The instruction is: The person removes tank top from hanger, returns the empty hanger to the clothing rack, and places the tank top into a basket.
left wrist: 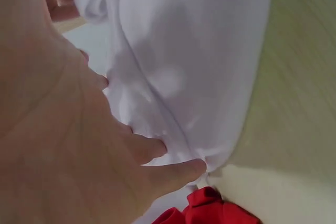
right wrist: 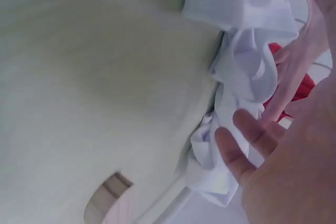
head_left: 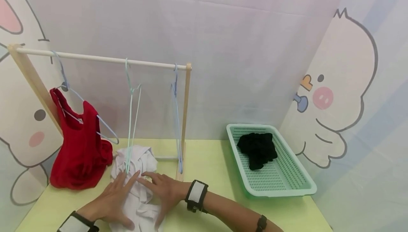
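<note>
A crumpled white garment (head_left: 137, 189) lies on the table below the hanging rack; its exact kind cannot be told from the folds. My left hand (head_left: 111, 198) is over its left side, fingers and thumb spread. From the other side my right hand (head_left: 167, 191) reaches over it with fingers extended and thumb apart. The fingertips of both hands come close together near the bottom of a mint-green hanger (head_left: 130, 125), which hangs from the rack. In the left wrist view the cloth (left wrist: 194, 66) lies beside my extended fingers. Neither hand visibly grips anything.
The rack's white rod (head_left: 102, 59) also carries a red sleeveless garment (head_left: 79, 150) on a blue hanger at the left and a bare blue hanger (head_left: 177, 118) near the right post. A green basket (head_left: 287, 175) with a black cloth (head_left: 258, 148) stands at the right.
</note>
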The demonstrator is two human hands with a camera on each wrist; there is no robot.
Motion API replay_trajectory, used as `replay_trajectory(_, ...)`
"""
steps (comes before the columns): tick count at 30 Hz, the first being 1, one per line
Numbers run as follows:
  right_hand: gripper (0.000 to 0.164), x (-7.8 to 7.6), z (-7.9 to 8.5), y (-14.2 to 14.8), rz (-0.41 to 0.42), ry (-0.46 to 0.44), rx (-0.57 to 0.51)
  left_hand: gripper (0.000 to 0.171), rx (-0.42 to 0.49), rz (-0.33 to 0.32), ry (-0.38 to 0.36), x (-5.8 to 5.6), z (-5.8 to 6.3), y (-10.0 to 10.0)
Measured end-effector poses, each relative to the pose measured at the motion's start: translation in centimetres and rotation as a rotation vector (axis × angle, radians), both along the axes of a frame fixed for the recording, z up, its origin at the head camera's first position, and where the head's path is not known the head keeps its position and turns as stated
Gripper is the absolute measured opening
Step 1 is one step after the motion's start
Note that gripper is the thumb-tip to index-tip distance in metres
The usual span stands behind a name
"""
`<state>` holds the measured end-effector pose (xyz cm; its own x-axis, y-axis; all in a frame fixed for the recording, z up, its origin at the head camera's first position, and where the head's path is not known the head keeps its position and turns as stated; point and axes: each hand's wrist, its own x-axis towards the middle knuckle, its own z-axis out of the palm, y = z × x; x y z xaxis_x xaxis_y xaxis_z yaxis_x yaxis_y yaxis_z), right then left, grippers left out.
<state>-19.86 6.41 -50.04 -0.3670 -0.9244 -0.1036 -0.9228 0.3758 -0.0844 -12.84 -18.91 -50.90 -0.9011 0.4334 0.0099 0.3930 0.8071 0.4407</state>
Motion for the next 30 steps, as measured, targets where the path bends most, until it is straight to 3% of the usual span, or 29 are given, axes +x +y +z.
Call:
replay_trajectory(4, 0.164, -0.7, -0.2, -0.3, -0.092, 0.088, 0.078, 0.158, -0.01, -0.011, 0.007, -0.5, -0.4, 0.1)
replay_trajectory(7, 0.162, -1.2, -0.5, -0.5, -0.124, 0.062, 0.1, 0.158, -0.007, -0.03, 0.024, -0.8, -0.6, 0.1)
replay_trajectory(11, 0.157, -1.4, -0.6, -0.4, -0.129, -0.016, 0.086, 0.157, 0.002, -0.039, 0.026, -1.1, -1.0, 0.0)
replay_trajectory(15, 0.154, -1.4, -0.4, -0.2, -0.13, -0.038, 0.09, 0.155, -0.006, -0.032, -0.002, -1.2, -1.0, 0.2)
replay_trajectory(23, 0.156, -1.8, -1.4, -0.4, -0.103, 0.031, 0.094, 0.149, -0.036, -0.019, -0.078, -0.7, 0.3, 1.0)
replay_trajectory(30, 0.152, -1.9, -1.5, -0.6, -0.103, 0.105, 0.066, 0.147, -0.055, -0.047, 0.007, -0.6, 0.2, 1.5)
